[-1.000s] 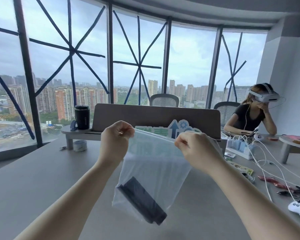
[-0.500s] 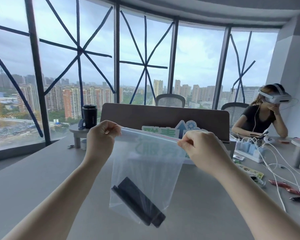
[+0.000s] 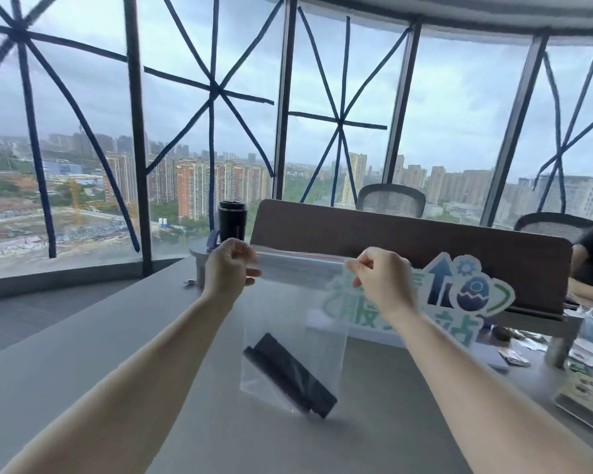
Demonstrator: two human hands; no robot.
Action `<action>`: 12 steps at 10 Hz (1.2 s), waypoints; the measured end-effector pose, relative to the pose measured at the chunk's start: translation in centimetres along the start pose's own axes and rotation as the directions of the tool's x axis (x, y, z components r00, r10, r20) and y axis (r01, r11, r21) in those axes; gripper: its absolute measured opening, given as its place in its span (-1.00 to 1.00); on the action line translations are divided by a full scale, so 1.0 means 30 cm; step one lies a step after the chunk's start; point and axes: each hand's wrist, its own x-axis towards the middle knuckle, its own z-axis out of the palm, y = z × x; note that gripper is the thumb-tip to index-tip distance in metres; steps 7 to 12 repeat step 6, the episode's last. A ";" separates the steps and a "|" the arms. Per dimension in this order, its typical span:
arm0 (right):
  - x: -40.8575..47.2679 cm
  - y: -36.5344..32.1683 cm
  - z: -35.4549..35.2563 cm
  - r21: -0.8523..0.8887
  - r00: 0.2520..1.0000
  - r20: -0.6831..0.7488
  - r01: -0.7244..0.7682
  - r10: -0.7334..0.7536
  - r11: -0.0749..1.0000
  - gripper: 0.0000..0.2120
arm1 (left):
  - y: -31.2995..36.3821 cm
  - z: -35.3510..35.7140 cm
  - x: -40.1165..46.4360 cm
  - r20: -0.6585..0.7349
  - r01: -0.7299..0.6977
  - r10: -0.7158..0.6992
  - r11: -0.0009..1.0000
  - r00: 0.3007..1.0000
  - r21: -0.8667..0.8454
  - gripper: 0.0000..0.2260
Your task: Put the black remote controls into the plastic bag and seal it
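The left hand (image 3: 229,268), left of frame centre, pinches the top left corner of the plastic bag (image 3: 298,323) between thumb and curled fingers. The bag hangs upright in mid-frame above the grey table (image 3: 83,354), its sealing strip running horizontally between both hands. Inside the bag, at the bottom, lie the black remote controls (image 3: 290,374), stacked against each other. Their long axis runs diagonally, from upper left down to lower right, with the lower end pressing into the bag's bottom right corner. How many controls the stack contains cannot be told exactly; two edges show. The right hand (image 3: 382,280), right of centre, pinches the strip at the top right of the bag with thumb and forefinger pressed together, the other fingers curled. Whether the strip is fully closed cannot be told. Behind the hands stand a black tumbler (image 3: 232,220) and a brown divider panel (image 3: 408,241) with a blue-green cut-out sign (image 3: 459,295).
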 end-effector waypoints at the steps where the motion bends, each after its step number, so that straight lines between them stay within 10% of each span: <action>1: 0.062 -0.043 0.125 0.069 0.999 -0.011 0.051 -0.050 0.996 -0.75 | -0.026 -0.068 0.115 -0.081 -0.026 0.022 0.999 0.996 -0.039 -0.80; 4: -0.128 0.080 0.444 0.030 0.960 0.274 -0.064 0.053 0.997 -0.75 | -0.425 -0.235 0.070 -0.078 0.176 -0.183 0.980 0.980 -0.092 -0.76; 6: -0.291 0.125 0.378 0.177 0.881 0.462 -0.209 0.107 0.962 -0.87 | -0.547 -0.310 -0.138 -0.090 0.225 -0.210 0.948 0.974 0.224 -0.83; 12: -0.291 0.125 0.378 0.177 0.881 0.462 -0.209 0.107 0.962 -0.87 | -0.547 -0.310 -0.138 -0.090 0.225 -0.210 0.948 0.974 0.224 -0.83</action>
